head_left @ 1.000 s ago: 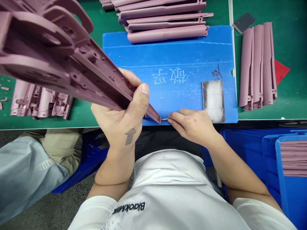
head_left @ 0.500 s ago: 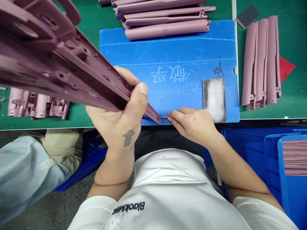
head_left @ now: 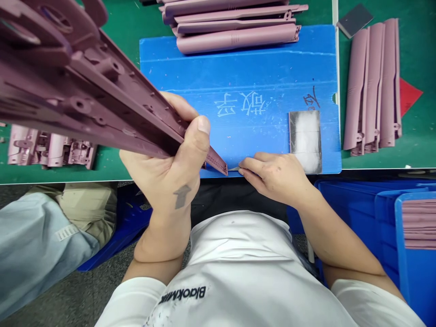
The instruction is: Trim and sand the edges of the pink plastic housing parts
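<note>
My left hand (head_left: 170, 159) is closed round a long mauve plastic housing (head_left: 116, 95), hollow inside with ribs and screw posts. The housing slants from the upper left, close to the camera, down to a narrow perforated tip beside my thumb. Between the thumb and fingers of my right hand (head_left: 274, 177) is a small pointed blade (head_left: 234, 169), its handle hidden by the fingers. The blade's point is at the tip of the housing, touching it or almost so. Both hands are over the front edge of a blue plastic sheet (head_left: 190, 68).
A worn grey-white block (head_left: 305, 143) lies on the sheet. Mauve housings are stacked at the back (head_left: 235, 38) and right (head_left: 373, 86); smaller mauve parts (head_left: 51, 147) lie left. A grey pad (head_left: 355, 20) and blue bins (head_left: 415, 195) are at right. Another person's sleeve (head_left: 41, 240) shows lower left.
The blade has tilted slightly at the housing's tip, and the right hand has shifted very little. The housing's near end has moved a bit up and left in view. Both grips are unchanged.
</note>
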